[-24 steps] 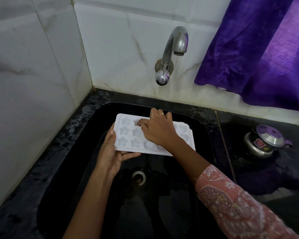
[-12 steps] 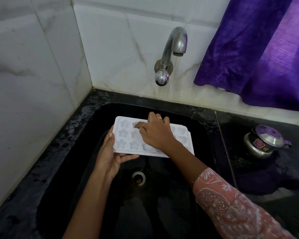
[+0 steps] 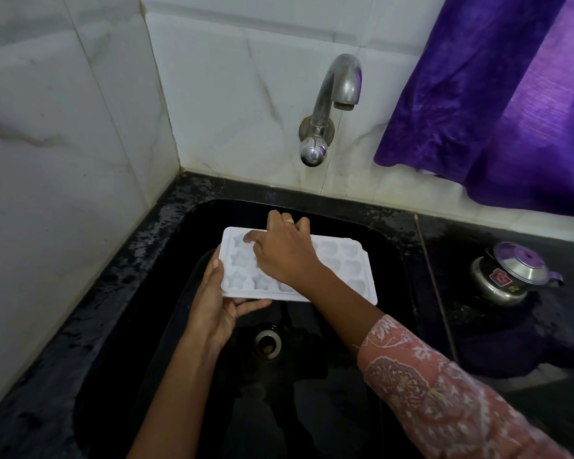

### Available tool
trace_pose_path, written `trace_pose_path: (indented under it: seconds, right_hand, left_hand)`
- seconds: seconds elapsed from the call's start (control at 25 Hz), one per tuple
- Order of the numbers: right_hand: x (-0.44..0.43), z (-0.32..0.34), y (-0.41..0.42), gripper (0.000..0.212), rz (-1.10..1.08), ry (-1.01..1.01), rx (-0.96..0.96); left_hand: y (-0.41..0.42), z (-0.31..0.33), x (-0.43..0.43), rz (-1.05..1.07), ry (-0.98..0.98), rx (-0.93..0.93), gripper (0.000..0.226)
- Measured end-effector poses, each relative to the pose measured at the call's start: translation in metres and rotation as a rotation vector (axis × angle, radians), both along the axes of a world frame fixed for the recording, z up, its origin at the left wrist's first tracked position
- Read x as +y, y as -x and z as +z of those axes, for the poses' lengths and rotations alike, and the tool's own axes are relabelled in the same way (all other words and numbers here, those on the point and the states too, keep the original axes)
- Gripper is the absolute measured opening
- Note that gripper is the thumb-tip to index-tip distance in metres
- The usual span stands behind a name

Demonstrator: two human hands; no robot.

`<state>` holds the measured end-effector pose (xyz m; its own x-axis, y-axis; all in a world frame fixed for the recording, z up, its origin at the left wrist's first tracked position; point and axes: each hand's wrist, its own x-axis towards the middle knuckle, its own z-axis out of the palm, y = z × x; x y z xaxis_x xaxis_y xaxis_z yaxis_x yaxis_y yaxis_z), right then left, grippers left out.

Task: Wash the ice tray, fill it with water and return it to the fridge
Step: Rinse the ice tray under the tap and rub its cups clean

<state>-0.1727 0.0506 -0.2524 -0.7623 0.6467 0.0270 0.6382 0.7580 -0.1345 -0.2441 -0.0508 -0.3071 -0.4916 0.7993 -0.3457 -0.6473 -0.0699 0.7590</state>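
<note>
White marble-look wall tiles [image 3: 80, 127] meet in a corner behind a deep black sink [image 3: 312, 409], seen from above. A purple curtain [image 3: 494, 111] hangs over the wall at the upper right, its hem just above the wet black counter [image 3: 96, 293] that frames the sink.

A white ice tray [image 3: 345, 263] is held level above the basin, below the tap and clear of the sink floor. Its cells are moulded as stars on the left and rounder shapes on the right (whether they hold any water cannot be told).

The right arm, in a pink patterned sleeve [image 3: 444, 392], reaches in from the lower right. The right hand [image 3: 285, 256] lies palm down across the tray, thumb pressed into a far-left star cell and fingers curled over the far rim. The left hand [image 3: 214, 306] grips the tray's left end from underneath, thumb along the near edge.

A curved steel tap [image 3: 332, 104] juts from the back wall. A small lidded steel pot [image 3: 507, 276] stands on the counter to the right of the sink. A round drain [image 3: 267, 343] sits in the sink floor below the tray. A gold ring [image 3: 290, 221] shows on one right finger.
</note>
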Motion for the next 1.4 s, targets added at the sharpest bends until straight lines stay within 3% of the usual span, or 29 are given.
trace_pose_path:
  seconds: [0.4,0.68,0.84,1.04,1.24,1.4]
  right_hand:
    - [0.001,-0.007,0.009,0.038,0.002,0.083,-0.013]
    - [-0.005,-0.004,0.009,0.037,0.041,-0.135,-0.066]
    - [-0.009,-0.006,0.013,0.037,0.021,-0.069,-0.052]
    - [-0.01,-0.003,0.01,0.037,-0.009,0.047,0.004]
    - [-0.012,0.007,-0.031,0.041,-0.187,0.145,0.258]
    - [-0.007,0.007,-0.089,0.041,-0.492,0.232,0.272]
  left_hand:
    - [0.001,-0.003,0.0,0.015,0.017,0.004,0.031]
    - [0.0,-0.001,0.0,0.021,0.036,-0.057,0.03]
    - [0.002,0.0,-0.004,0.021,0.051,-0.014,0.038]
    - [-0.001,0.003,-0.006,0.018,0.028,0.035,0.031]
    - [0.004,0.005,-0.007,0.009,0.037,0.084,0.037]
    - [0.006,0.004,-0.011,-0.021,0.031,0.124,0.037]
